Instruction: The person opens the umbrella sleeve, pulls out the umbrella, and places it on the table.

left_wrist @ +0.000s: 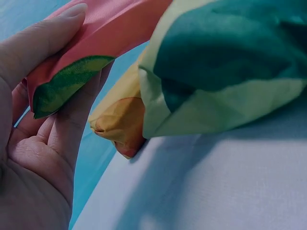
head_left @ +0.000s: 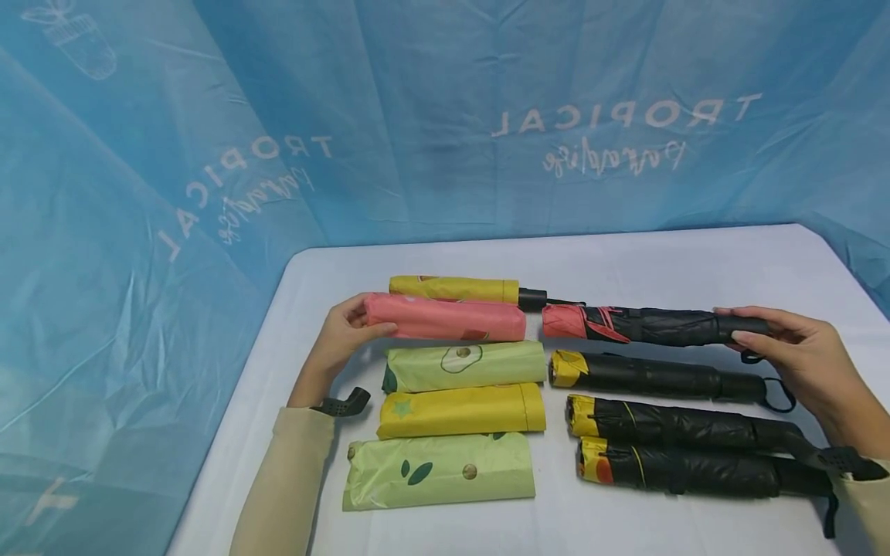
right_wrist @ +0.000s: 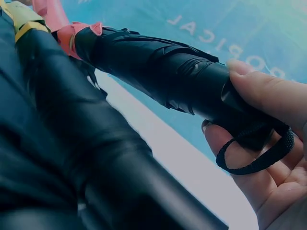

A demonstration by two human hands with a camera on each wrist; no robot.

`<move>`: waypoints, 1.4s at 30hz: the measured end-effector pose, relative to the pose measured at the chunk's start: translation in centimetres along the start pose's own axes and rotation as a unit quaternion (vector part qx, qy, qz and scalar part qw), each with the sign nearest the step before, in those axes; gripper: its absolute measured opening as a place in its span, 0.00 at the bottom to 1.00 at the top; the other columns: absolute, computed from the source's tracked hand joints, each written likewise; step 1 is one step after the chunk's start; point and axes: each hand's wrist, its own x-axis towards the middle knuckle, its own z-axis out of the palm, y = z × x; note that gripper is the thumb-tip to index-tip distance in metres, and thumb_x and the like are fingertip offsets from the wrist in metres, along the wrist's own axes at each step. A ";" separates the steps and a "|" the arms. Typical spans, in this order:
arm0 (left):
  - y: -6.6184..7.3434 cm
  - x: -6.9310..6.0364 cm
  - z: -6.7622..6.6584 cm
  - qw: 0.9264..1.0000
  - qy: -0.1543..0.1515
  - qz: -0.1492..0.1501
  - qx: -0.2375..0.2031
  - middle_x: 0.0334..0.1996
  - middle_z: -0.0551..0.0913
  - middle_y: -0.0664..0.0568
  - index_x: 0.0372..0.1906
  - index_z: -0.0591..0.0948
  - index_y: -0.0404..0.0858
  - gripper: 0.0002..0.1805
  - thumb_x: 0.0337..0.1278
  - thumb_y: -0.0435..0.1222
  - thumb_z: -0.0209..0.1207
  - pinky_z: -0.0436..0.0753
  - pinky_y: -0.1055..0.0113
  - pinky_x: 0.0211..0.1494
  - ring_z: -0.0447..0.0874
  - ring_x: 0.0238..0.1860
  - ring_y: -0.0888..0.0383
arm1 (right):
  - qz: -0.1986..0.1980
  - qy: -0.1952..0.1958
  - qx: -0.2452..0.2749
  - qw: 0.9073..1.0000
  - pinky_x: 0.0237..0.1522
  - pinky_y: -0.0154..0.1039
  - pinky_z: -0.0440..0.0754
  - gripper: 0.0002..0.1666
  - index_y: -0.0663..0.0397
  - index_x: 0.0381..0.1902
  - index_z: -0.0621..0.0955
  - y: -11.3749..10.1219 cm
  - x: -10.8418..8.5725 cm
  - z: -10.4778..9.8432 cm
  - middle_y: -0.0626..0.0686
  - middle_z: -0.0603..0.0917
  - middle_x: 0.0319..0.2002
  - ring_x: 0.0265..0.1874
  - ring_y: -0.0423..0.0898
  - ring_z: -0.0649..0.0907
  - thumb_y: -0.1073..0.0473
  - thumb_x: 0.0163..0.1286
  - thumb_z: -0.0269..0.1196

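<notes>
My left hand (head_left: 348, 336) pinches the left end of a pink umbrella sleeve (head_left: 445, 318), with the thumb on its near side in the left wrist view. At the other side, my right hand (head_left: 799, 347) grips the handle end of a folded black umbrella (head_left: 667, 326) with a pinkish-red tip. A small gap separates that tip from the sleeve's right end; the two lie roughly in line. The black wrist strap (right_wrist: 254, 165) hangs in a loop by the right fingers. Behind the pink sleeve lies a yellow sleeve (head_left: 455, 288) with a black handle (head_left: 532, 300) sticking out of its right end.
Nearer on the white table (head_left: 431, 533) lie a green avocado-print sleeve (head_left: 487, 367), a yellow sleeve (head_left: 459, 411) and another green sleeve (head_left: 445, 472). Black folded umbrellas with yellow tips (head_left: 667, 377) lie in a column to their right. A blue printed curtain (head_left: 431, 177) hangs behind.
</notes>
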 end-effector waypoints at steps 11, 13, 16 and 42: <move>-1.1 0.1 -0.3 0.998 -0.037 -0.021 0.044 0.53 0.83 0.43 0.66 0.77 0.37 0.31 0.57 0.30 0.73 0.86 0.66 0.47 0.86 0.48 0.53 | 0.026 0.004 0.030 0.999 0.42 0.30 0.85 0.25 0.75 0.65 0.74 1.5 -0.8 -1.0 0.48 0.85 0.56 0.50 0.38 0.85 0.77 0.72 0.60; -1.2 0.2 -0.2 0.997 -0.061 -0.017 0.053 0.55 0.83 0.43 0.71 0.74 0.40 0.35 0.57 0.30 0.73 0.86 0.65 0.47 0.86 0.49 0.52 | 0.035 0.001 0.033 0.999 0.42 0.30 0.85 0.25 0.75 0.66 0.74 1.7 -0.8 -1.0 0.48 0.85 0.56 0.49 0.39 0.85 0.76 0.72 0.60; -1.4 0.3 -0.1 0.994 -0.090 -0.013 0.061 0.55 0.84 0.42 0.76 0.68 0.44 0.43 0.57 0.30 0.73 0.86 0.63 0.49 0.86 0.51 0.50 | 0.053 0.000 0.038 0.998 0.42 0.31 0.86 0.26 0.75 0.67 0.73 2.0 -1.0 -1.0 0.47 0.86 0.56 0.48 0.39 0.86 0.76 0.72 0.60; -1.1 0.6 1.1 0.980 -0.099 -0.010 0.170 0.65 0.77 0.56 0.68 0.77 0.55 0.34 0.56 0.41 0.75 0.75 0.50 0.66 0.76 0.62 0.54 | 0.085 -0.030 0.023 0.996 0.46 0.30 0.84 0.25 0.72 0.66 0.74 2.7 -0.6 -0.8 0.45 0.85 0.58 0.54 0.36 0.84 0.74 0.72 0.62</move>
